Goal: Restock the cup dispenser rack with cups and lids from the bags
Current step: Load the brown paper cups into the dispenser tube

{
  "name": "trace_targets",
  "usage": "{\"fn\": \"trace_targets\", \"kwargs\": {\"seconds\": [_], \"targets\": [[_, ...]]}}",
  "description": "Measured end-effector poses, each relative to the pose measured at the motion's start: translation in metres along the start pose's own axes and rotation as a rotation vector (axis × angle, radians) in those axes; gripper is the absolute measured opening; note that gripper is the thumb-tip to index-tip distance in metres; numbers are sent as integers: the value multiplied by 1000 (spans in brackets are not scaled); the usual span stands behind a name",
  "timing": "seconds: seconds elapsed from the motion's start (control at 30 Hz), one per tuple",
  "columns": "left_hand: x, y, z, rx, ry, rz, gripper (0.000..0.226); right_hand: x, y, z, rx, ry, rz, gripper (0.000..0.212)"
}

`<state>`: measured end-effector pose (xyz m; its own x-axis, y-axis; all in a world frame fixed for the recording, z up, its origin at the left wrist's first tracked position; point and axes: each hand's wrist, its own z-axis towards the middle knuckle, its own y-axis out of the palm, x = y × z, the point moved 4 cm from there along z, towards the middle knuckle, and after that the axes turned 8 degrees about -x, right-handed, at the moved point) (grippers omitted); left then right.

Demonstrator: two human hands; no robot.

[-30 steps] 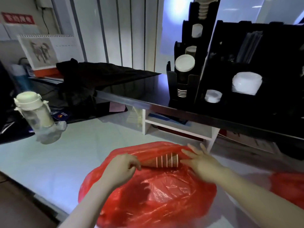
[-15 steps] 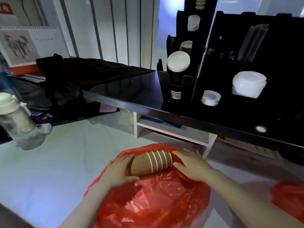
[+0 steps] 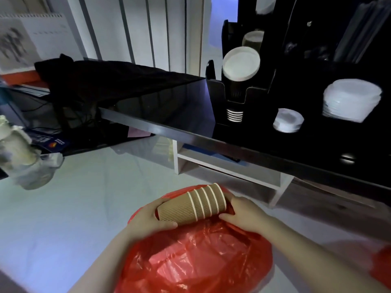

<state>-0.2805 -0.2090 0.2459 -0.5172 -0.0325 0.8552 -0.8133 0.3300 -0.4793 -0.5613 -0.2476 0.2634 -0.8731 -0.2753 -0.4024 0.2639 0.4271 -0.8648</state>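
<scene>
Early days imo. Left to right: left hand [image 3: 151,218] is wrapped round the closed bottom end of the cup stack [image 3: 191,205], thumb underneath. The stack lies sideways, nested brown ribbed cups w/ white rims, right above the mouth of the red bag [image 3: 196,256] on the pale surface [image 3: 80,208]. Right hand [image 3: 246,213] grips the rim end, fingers curled behind it. So the cups are between both hands, just out of the bag, well apart from the dispenser rack [image 3: 275,85] up on the black shelf [image 3: 169,129]. Rack already shows some cups + lids, but nothing from this stack's loaded yet, and no lids are out of a bag yet.
</scene>
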Motion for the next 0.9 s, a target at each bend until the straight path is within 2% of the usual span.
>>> {"fn": "trace_targets", "kwargs": {"seconds": [0.23,0.37,0.5,0.7,0.9], "targets": [[32,-20,-17,49,114,-36,71,-21,-29,-26,274,-60,141,79],[58,-33,-37,97,186,-14,69,-42,-45,-46,320,-115,197,81],[84,-50,-60,140,263,-28,75,-66,-66,-68,328,-222,262,95],[119,-73,-84,219,393,-300,72,-106,-110,-97,415,-341,354,85],[168,-93,-94,363,550,-374,58,-131,-160,-123,539,-436,356,83]]}}
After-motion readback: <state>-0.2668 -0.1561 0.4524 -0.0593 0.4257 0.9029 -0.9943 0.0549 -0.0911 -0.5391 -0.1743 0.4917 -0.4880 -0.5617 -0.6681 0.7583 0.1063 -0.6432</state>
